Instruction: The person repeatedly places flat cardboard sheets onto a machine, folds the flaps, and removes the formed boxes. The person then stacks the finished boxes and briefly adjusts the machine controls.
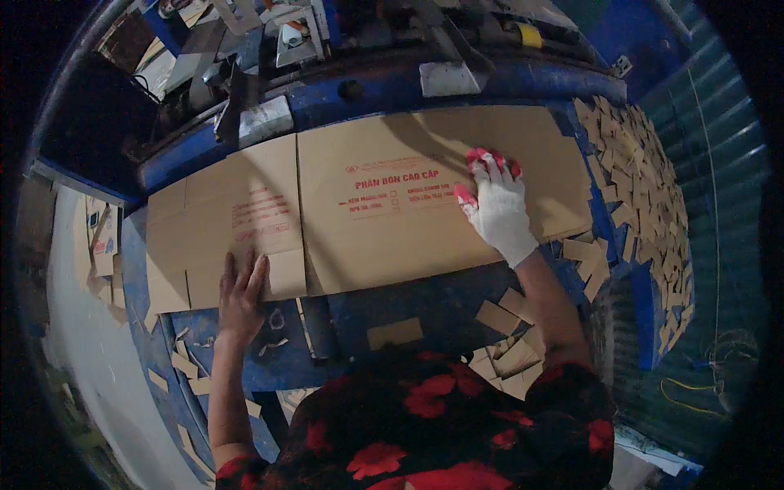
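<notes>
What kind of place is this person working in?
Probably a carton-making workshop. A flat printed cardboard box blank lies on a worn blue machine table under both hands, and cardboard offcuts are heaped to the right.

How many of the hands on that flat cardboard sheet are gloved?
1. The right hand, in a white fabric glove with red fingertips, presses flat on the right part of the flat brown printed cardboard sheet. The bare left hand rests on its lower left edge.
</notes>
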{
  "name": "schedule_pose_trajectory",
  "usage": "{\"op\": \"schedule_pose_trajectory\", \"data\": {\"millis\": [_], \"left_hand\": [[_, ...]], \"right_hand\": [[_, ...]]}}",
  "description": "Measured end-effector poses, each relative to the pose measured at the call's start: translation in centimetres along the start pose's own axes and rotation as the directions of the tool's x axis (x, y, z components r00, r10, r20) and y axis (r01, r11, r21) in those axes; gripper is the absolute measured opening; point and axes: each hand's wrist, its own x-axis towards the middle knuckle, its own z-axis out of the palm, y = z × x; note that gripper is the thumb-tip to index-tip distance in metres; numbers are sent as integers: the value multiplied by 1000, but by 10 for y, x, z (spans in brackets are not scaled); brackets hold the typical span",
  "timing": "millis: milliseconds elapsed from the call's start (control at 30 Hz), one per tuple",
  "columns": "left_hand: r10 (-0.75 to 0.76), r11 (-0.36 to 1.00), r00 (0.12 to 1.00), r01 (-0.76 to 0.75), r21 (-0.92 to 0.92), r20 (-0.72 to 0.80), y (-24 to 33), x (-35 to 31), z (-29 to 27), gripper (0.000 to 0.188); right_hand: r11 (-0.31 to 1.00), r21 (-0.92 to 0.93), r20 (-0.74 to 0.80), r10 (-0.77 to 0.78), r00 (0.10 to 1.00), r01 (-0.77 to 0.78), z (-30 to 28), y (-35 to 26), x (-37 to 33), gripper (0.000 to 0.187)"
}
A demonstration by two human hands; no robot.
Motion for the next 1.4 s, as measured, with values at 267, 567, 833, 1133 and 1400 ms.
{"op": "schedule_pose_trajectory", "data": {"millis": [267,567,833,1133,1400], "left_hand": [[8,1000,1000,-8,-29,-10,6,4,-2,72],[-1,1000,1000,1,5,15,6,10,-3,70],[-5,1000,997,6,-16,76,3,7,-15,63],[-314,944,935,289,-161,-166,57,103,0,51],[-280,957,952,266,-118,-124,74,121,20,50]], "right_hand": [[984,-178,-156,-58,986,30,6,15,5,52],[965,-261,14,1,1000,3,16,16,11,59],[951,-309,35,-14,999,24,25,25,3,54],[944,-330,24,-8,1000,16,32,24,0,49],[944,-329,137,75,988,-26,31,26,-1,56]]}}
